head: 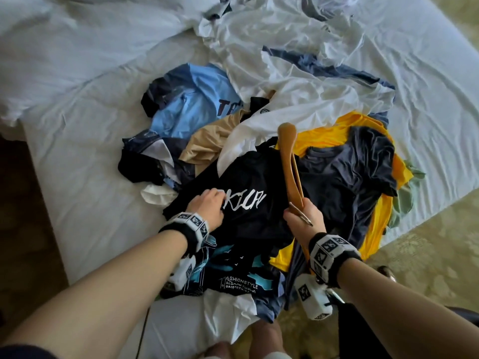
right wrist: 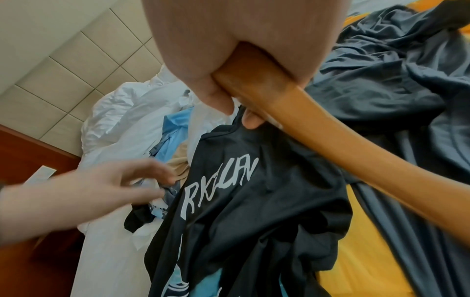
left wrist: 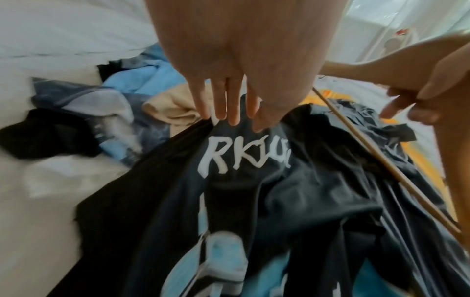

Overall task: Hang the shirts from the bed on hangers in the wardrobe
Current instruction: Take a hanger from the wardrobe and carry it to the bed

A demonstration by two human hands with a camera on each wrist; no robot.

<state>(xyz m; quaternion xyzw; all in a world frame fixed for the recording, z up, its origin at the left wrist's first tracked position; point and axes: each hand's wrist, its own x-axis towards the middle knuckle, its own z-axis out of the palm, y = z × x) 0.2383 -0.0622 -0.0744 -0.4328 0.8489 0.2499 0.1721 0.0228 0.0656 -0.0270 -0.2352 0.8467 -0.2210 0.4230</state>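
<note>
Fingers point(left wrist: 232, 104) of the left hand point(head: 207, 207) lie straight and loose on the black shirt point(head: 248, 203), touching its white lettering. Right hand point(head: 302, 218) grips a wooden hanger point(head: 290, 161) tight, angled over the pile. That black shirt tops a heap of shirts on the bed point(head: 77, 151), beside a navy shirt point(head: 344, 172) and a yellow shirt point(head: 324, 136).

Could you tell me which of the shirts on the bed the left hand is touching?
The black shirt with white lettering; the left hand rests beside its print, unlike the yellow, light blue and beige shirts.
</note>
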